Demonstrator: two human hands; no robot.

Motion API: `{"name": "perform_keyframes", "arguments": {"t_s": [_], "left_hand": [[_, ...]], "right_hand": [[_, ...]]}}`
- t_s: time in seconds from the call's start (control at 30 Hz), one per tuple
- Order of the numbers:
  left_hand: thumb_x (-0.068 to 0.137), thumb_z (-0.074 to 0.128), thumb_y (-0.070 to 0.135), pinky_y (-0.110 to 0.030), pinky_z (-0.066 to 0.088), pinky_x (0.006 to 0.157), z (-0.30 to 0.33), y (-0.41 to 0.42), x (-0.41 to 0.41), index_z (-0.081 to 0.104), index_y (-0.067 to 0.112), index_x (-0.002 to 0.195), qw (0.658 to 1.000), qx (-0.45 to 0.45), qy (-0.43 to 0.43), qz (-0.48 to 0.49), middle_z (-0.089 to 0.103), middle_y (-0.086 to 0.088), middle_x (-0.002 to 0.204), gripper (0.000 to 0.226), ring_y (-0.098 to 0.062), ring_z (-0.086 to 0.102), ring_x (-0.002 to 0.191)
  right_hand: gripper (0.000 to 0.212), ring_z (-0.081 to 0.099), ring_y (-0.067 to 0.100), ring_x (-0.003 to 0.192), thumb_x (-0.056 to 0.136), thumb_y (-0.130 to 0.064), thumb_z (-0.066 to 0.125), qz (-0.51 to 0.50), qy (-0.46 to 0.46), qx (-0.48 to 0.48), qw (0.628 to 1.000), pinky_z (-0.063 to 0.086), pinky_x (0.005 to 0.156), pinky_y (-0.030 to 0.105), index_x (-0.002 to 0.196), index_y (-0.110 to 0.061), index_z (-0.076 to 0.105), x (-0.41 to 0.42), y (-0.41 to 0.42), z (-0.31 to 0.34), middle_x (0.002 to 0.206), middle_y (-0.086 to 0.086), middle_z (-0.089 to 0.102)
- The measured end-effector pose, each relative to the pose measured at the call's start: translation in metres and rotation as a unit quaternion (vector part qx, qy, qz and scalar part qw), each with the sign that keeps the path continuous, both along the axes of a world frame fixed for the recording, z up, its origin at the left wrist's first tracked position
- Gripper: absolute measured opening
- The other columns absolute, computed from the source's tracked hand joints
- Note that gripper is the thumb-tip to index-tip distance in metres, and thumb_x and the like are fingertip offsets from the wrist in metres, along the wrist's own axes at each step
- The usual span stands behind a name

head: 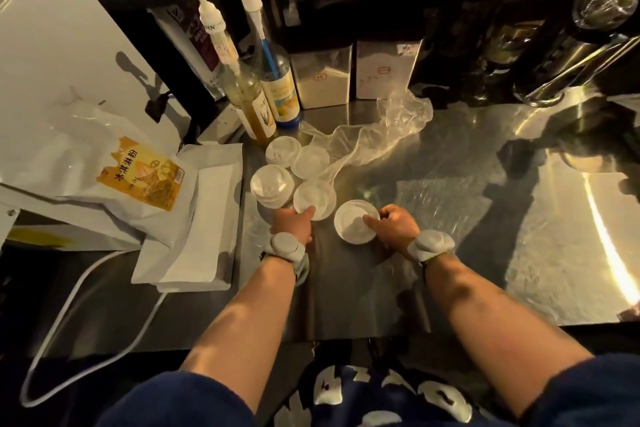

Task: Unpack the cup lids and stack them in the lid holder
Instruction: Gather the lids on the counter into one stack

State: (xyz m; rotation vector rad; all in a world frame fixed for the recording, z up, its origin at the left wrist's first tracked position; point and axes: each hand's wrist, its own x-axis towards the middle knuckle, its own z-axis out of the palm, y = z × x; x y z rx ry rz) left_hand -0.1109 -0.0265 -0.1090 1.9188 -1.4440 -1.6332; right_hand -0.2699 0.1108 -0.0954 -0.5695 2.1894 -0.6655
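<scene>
Nearest to you, both forearms reach out over the steel counter (433, 253), dark blue sleeves at the elbows, a grey band w/ a round puck on each wrist. Your left hand (292, 224) is at the near rim of a lid stack (314, 198), thumb on top of the rim; the other fingers are hidden under it, so it reads as pinching that stack. Your right hand (393, 224) has its fingers curled at the right rim of a separate lid stack (355, 222), which sits on the counter just right of the first, apart from the group. Index finger lies on the top lid; whether the stack is lifted or resting you can't tell.

Just beyond your left hand, three more lid stacks: one at left (270, 185), two behind it (283, 151) and (310, 160), all close together. A lid holder can't be made out around them. An empty clear plastic sleeve (381, 130) trails from the stacks back toward the right.

Left of the counter: white folded bags (204, 215) and a powder pouch w/ a yellow label (138, 177). Farther back, two pump syrup bottles (263, 94), then two metal canisters (353, 74). Dark metal gear sits at far right, too dim to ID.
</scene>
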Motion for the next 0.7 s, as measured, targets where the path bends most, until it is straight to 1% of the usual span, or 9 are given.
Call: {"name": "perform_keyframes", "arguments": {"t_s": [0.07,0.13,0.2,0.37,0.4,0.47,0.53,0.6,0.7], "left_hand": [[0.090,0.074,0.032,-0.041,0.054,0.070,-0.002,0.003,0.000,0.071,0.002,0.102,1.000,-0.015,-0.017,-0.005,0.062,-0.011,0.076,0.032,-0.029,0.056,0.065],[0.089,0.071,0.032,-0.045,0.059,0.077,-0.001,0.006,0.000,0.069,0.005,0.080,0.998,-0.026,-0.049,-0.029,0.064,-0.012,0.070,0.029,-0.031,0.060,0.067],[0.087,0.067,0.032,-0.048,0.060,0.080,-0.001,0.007,0.001,0.064,0.008,0.067,0.995,-0.026,-0.075,-0.056,0.065,-0.014,0.068,0.032,-0.032,0.062,0.067],[0.085,0.071,0.029,-0.039,0.056,0.062,0.002,0.008,0.008,0.065,0.007,0.075,0.998,0.015,-0.044,-0.031,0.063,-0.011,0.063,0.025,-0.026,0.058,0.052],[0.086,0.070,0.028,-0.042,0.058,0.064,0.001,0.010,0.011,0.062,0.009,0.073,0.999,0.017,-0.034,-0.025,0.063,-0.011,0.064,0.024,-0.026,0.059,0.054],[0.087,0.071,0.023,-0.053,0.062,0.079,0.000,0.013,0.017,0.059,0.011,0.071,1.000,0.020,-0.013,-0.001,0.063,-0.011,0.069,0.023,-0.028,0.062,0.066],[0.090,0.071,0.016,-0.055,0.060,0.088,-0.001,0.017,0.026,0.057,0.011,0.075,0.999,0.032,0.021,0.035,0.066,-0.015,0.081,0.021,-0.031,0.065,0.079],[0.092,0.071,0.010,-0.049,0.062,0.084,0.001,0.022,0.033,0.055,0.011,0.085,0.993,0.058,0.070,0.073,0.068,-0.019,0.095,0.017,-0.033,0.070,0.087],[0.095,0.069,0.007,-0.038,0.061,0.074,0.008,0.028,0.043,0.052,0.014,0.091,0.985,0.080,0.118,0.096,0.068,-0.015,0.094,0.018,-0.028,0.072,0.081]], "right_hand": [[0.034,0.066,0.033,0.096,0.087,-0.048,0.068,0.004,0.015,0.005,1.000,0.053,0.086,0.043,0.090,-0.014,0.064,0.001,-0.001,0.000,0.101,0.014,0.071],[0.037,0.064,0.033,0.097,0.086,-0.048,0.068,0.006,0.018,0.008,1.000,0.053,0.087,0.043,0.095,-0.012,0.066,0.002,-0.001,-0.001,0.103,0.012,0.070],[0.037,0.065,0.032,0.095,0.085,-0.048,0.067,0.009,0.024,0.010,1.000,0.054,0.085,0.042,0.094,-0.012,0.068,0.002,-0.001,-0.001,0.100,0.011,0.070],[0.035,0.064,0.032,0.101,0.084,-0.047,0.067,0.019,0.023,0.021,0.999,0.054,0.090,0.045,0.099,-0.015,0.069,0.002,-0.002,0.001,0.105,0.011,0.069],[0.035,0.064,0.032,0.102,0.084,-0.046,0.068,0.023,0.023,0.024,0.999,0.053,0.091,0.045,0.099,-0.015,0.069,0.002,-0.002,0.001,0.106,0.011,0.069],[0.034,0.064,0.033,0.102,0.085,-0.045,0.069,0.020,0.015,0.022,0.999,0.053,0.092,0.046,0.098,-0.013,0.069,0.000,-0.002,0.002,0.105,0.012,0.070],[0.033,0.066,0.035,0.100,0.086,-0.042,0.068,0.014,-0.001,0.016,1.000,0.053,0.091,0.048,0.096,-0.011,0.067,-0.001,-0.002,0.004,0.104,0.014,0.070],[0.030,0.066,0.040,0.100,0.087,-0.039,0.068,0.006,-0.021,0.008,1.000,0.054,0.091,0.050,0.094,-0.011,0.062,-0.002,-0.002,0.007,0.105,0.019,0.070],[0.025,0.066,0.040,0.104,0.087,-0.035,0.070,-0.010,-0.030,-0.004,1.000,0.053,0.093,0.049,0.093,-0.012,0.061,0.002,-0.005,0.011,0.111,0.023,0.070]]}}
